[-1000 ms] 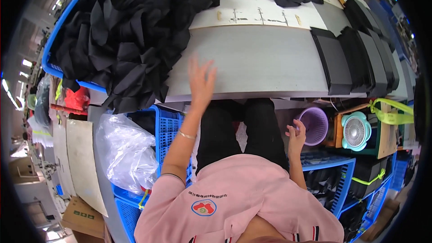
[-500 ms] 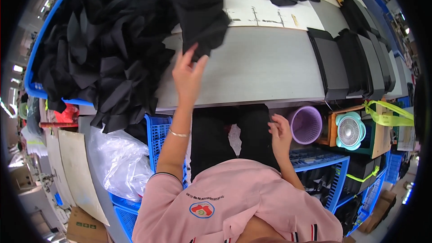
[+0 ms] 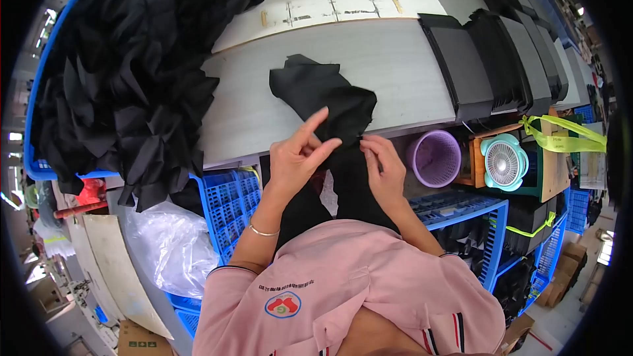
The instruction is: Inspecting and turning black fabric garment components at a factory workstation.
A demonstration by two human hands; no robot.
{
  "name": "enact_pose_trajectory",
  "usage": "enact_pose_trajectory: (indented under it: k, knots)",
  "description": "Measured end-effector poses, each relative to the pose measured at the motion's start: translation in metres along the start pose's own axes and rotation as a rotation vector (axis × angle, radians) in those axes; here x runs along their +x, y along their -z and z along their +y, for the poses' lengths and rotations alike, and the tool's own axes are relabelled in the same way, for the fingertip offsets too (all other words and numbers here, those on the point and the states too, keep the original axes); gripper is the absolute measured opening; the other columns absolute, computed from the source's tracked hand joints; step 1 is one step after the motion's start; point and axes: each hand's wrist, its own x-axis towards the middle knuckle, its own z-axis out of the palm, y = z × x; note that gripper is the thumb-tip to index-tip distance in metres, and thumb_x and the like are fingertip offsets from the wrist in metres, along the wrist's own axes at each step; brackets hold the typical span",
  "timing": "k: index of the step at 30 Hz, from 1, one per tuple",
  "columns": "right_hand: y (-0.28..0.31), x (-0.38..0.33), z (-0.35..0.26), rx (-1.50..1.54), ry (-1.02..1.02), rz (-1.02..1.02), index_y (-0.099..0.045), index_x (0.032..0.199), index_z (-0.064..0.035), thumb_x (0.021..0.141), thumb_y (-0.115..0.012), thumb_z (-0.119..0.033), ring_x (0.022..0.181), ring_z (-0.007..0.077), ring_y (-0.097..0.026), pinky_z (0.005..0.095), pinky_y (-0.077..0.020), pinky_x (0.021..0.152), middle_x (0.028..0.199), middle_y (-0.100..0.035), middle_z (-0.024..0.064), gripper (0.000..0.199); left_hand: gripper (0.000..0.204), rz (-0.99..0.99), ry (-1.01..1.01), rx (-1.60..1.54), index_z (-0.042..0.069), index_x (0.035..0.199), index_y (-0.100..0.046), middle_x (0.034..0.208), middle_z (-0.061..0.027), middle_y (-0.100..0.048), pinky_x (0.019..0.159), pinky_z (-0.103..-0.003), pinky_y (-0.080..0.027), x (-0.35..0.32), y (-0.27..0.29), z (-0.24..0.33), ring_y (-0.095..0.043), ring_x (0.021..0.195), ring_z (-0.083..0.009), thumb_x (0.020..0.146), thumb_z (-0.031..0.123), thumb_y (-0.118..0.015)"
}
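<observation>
Parting thumb and forefinger, the left hand [image 3: 297, 160] hovers by black cloth [image 3: 320, 92] slanting across the table [image 3: 237, 109], beyond the fingers, toward the closer right hand [image 3: 387, 173], whose grip at the cloth's edge is unclear.

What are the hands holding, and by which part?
Black cloth: the right hand seems to pinch its near edge. The left hand has thumb and forefinger spread apart.

Partly hidden, partly cropped
The black fabric piece [image 3: 313, 89] is partly covered by the left hand [image 3: 295, 161], its near edge lost against black trousers [image 3: 353, 188]; the blue crate [image 3: 39, 169] is cut off above, the cardboard box [image 3: 145, 336] below.
</observation>
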Motion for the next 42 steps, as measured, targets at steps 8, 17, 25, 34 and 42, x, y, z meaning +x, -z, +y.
enact_pose_trajectory:
  k: [8,17,25,34,42]
  knots:
    - [-0.005,0.018,-0.019,-0.113,0.298,0.005,-0.067,0.105,-0.0032,0.079,-0.067,0.008,0.09,0.0295,-0.066,0.0362,-0.0532,0.076,0.107,-0.068,0.0116,0.028,0.049,0.11,-0.319,0.328,0.006,0.116,-0.067,0.1,-0.0091,-0.065,0.083,-0.038,-0.046,0.052,-0.03,-0.004,-0.058,0.093,-0.0272,0.072,0.022,-0.083]
    - [-0.024,0.027,0.068,-0.52,0.392,-0.348,-0.065,0.098,-0.0054,0.085,-0.06,-0.012,0.081,0.0303,-0.065,0.0418,-0.0509,0.069,0.092,-0.065,0.013,0.015,0.015,-0.083,-0.394,0.172,0.008,0.097,-0.076,0.087,-0.0068,-0.068,0.071,-0.032,-0.048,0.022,-0.053,0.021,-0.061,0.079,-0.0234,0.083,0.007,-0.07]
    - [-0.036,0.102,0.043,-0.056,0.051,-0.347,-0.065,0.099,-0.0071,0.09,-0.062,-0.014,0.086,0.0225,-0.067,0.0333,-0.0498,0.069,0.093,-0.067,0.0081,0.012,0.012,-0.29,-0.068,-0.3,0.003,0.098,-0.074,0.089,-0.0056,-0.069,0.075,-0.026,-0.047,-0.014,-0.056,0.03,-0.061,0.082,-0.016,0.089,0.008,-0.068]
    - [-0.034,0.086,0.054,0.985,-0.543,0.108,-0.049,0.135,-0.0054,0.101,-0.053,-0.016,0.097,0.0155,-0.063,0.0244,-0.0489,0.072,0.125,-0.057,0.007,0.036,0.011,-0.69,0.034,-0.458,0.0,0.096,-0.073,0.087,-0.0034,-0.066,0.068,-0.023,-0.047,-0.061,-0.078,0.035,-0.06,0.077,-0.0095,0.089,0.007,-0.07]
    - [0.005,0.062,0.009,1.0,-0.544,-0.018,-0.046,0.14,-0.0028,0.104,-0.05,-0.022,0.089,0.01,-0.057,0.0226,-0.0479,0.075,0.131,-0.052,0.0064,0.041,0.034,-0.012,-0.262,0.031,0.006,0.114,-0.063,0.131,-0.0103,-0.055,0.105,-0.043,-0.037,-0.002,-0.075,0.021,-0.044,0.126,-0.032,0.084,0.019,-0.073]
